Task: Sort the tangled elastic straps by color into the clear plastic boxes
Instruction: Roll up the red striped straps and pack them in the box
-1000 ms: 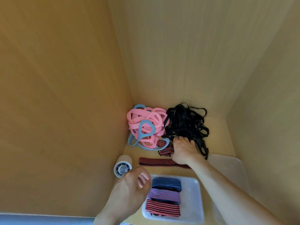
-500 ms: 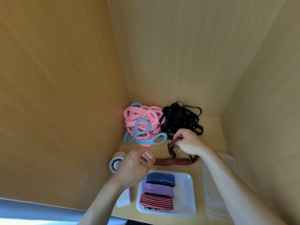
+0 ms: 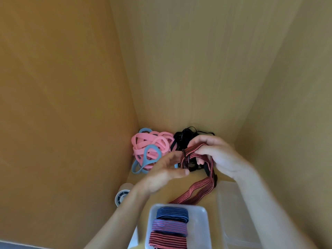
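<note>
You are working inside a wooden compartment (image 3: 71, 105), and on its floor, nearest to you, stands the clear box (image 3: 203, 223) that already contains three folded striped straps (image 3: 169, 227) in a row, with a second clear box (image 3: 233, 212) just to the right of it. In the far corner lie the pink straps (image 3: 149, 142) tangled with some blue loops (image 3: 152, 154), and touching them on the right is the black pile (image 3: 183, 137), so I judge the sorting is at an early stage and the step in hand is to fold the red-and-black striped strap (image 3: 199, 190). This strap is lifted at its upper end above the floor, in front of the black pile, while its lower part trails down and lies on the floor just behind the first box. The next move, I think, asks you to gather the trailing part into a flat bundle and lay it in the first box beside the folded ones, taking care that no black strap comes with it. Your right hand (image 3: 221, 155) has its fingers curled round the upper loop and grips it. Your left hand (image 3: 167, 169) reaches its rather straight fingers to the bunched end of the same strap, but it is blurred and I cannot tell if it pinches
</note>
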Demonstrator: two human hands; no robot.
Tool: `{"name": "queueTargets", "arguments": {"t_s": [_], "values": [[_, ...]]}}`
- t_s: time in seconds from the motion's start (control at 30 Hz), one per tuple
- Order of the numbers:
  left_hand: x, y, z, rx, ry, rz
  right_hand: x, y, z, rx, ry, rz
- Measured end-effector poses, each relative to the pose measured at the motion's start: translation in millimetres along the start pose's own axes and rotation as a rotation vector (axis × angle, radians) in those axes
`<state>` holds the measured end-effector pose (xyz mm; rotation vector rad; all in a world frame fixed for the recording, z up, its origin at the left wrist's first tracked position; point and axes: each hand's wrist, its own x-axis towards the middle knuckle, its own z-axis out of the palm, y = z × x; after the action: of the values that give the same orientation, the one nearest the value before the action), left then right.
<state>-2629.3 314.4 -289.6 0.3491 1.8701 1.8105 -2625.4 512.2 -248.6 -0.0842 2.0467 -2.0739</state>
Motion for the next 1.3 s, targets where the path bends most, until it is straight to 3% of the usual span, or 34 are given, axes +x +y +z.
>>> {"name": "queueTargets", "arguments": {"t_s": [0.13,0.43,0.53,0.7,0.9,1.1,1.17,1.3], "values": [[-1.6,-3.3,2.7,-0.171,-0.022,-0.015,-1.3,-3.6,-3.1,0.098,-0.006,-0.005],[1.2,15.9,-12.9,-0.554,0.102,-0.033,3.3,7.8,-5.3,-0.086,0.058,-0.006],[5.1,24.6,-16.0,-0.492,0.208,-0.066,2.4,8.3,-4.5,-0.107,0.04,-0.019],[8.3,39.4,-22.3,-0.382,0.249,-0.04,-2.7,2.6,-6.5,-0.025,-0.045,-0.051],[14.1,64.8,-21.9,-0.28,0.212,0.031,2.4,-6.1,-6.5,-0.132,0.01,-0.091],[16.6,81.5,-22.5,-0.357,0.166,0.058,0.2,-21.6,-10.7,-0.034,-0.012,-0.13],[14.1,83.6,-20.8,-0.265,0.182,0.056,0.5,-25.2,-10.4,-0.033,-0.003,-0.136],[8.1,86.3,-13.8,0.392,0.374,0.205,2.6,-31.6,-7.2,-0.134,0.028,-0.126]]}}
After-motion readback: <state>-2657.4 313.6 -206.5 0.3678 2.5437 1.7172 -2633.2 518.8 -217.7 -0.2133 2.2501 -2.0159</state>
